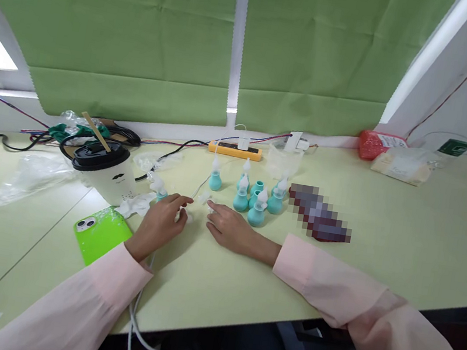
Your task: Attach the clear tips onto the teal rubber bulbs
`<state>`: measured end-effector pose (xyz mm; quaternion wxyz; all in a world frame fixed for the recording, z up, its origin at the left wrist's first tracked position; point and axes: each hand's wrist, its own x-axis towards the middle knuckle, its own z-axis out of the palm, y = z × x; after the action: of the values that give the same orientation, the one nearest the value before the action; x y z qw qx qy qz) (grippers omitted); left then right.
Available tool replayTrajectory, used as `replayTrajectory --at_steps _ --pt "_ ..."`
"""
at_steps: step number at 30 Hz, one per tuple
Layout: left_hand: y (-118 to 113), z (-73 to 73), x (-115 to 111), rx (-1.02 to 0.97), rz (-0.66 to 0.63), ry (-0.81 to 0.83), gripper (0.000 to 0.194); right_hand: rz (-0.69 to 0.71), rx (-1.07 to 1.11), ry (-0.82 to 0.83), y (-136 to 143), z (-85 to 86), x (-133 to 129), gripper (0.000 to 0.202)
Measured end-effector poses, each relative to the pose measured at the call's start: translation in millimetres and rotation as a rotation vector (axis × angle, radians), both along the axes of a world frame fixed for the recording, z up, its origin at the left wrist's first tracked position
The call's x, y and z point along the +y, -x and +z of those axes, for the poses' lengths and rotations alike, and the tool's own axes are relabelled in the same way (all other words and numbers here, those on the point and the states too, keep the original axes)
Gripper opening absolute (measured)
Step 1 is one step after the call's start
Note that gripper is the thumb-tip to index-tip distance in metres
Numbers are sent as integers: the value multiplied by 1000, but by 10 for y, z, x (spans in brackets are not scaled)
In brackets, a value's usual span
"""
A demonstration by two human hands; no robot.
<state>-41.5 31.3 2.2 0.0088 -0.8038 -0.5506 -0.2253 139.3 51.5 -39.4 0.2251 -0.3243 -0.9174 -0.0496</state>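
Note:
My left hand [163,222] is over the table with its index finger stretched out and its thumb apart. A small whitish clear piece [188,216] lies beside its thumb. Opposite it, my right hand [231,229] rests with fingers spread and pointing left. By its fingertips is a small clear plastic piece [204,197]. Behind the right hand stand several turquoise bulbs with clear nozzles, such as this one [256,214] in front. One turquoise bulb [257,188] among them has an uncovered neck. Another bulb [161,192] is partly hidden behind my left hand.
A lidded paper cup [115,180], crumpled tissue [135,204] and green phone [100,234] are on the left. A blurred dark red object [320,215] lies right. Behind are a yellow power strip [234,151] and a clear tub [283,162]. White cables [134,319] hang over the front edge.

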Motion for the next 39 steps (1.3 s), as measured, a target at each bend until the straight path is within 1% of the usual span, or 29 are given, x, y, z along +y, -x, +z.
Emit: replayTrajectory --at_steps 3,6,10,13,15,16,17,20,22,24,27,29,30,32,34,36,39 --pt "85 134 -5 124 57 74 24 8 44 -12 -26 -37 43 19" --pt "141 183 -10 250 88 165 21 21 88 10 -57 -37 58 14" --pt "130 120 3 351 66 225 24 49 139 69 -75 35 -8 11" --pt "90 70 15 388 53 236 22 93 177 126 -76 101 -87 24" --pt "73 57 19 396 60 228 22 79 176 166 -79 125 -117 34" --pt "70 54 22 396 66 229 22 56 172 190 -82 129 -120 35" --pt "71 51 25 396 74 228 23 29 172 214 -87 129 -116 34" --pt "91 33 44 386 102 221 22 -34 211 284 -108 112 -88 21" --pt "103 20 58 372 114 211 22 -31 260 312 -128 96 -85 16" --pt "100 16 59 349 118 198 23 7 317 305 -154 82 -109 16" --pt "55 37 20 303 101 172 25 85 407 275 -199 65 -185 18" --pt "5 49 -27 215 45 157 26 117 462 289 -228 58 -244 19" --pt "-22 48 -52 139 -2 159 26 123 484 308 -240 55 -272 20" --pt "-71 27 -95 -188 -111 198 29 124 530 364 -255 48 -319 20" --pt "-108 -10 -122 -404 -184 267 31 127 596 442 -255 41 -350 23" --pt "-132 -44 -138 -487 -235 351 31 131 676 525 -245 35 -364 24" --pt "-154 -61 -162 -514 -283 451 31 133 749 622 -225 32 -368 23"
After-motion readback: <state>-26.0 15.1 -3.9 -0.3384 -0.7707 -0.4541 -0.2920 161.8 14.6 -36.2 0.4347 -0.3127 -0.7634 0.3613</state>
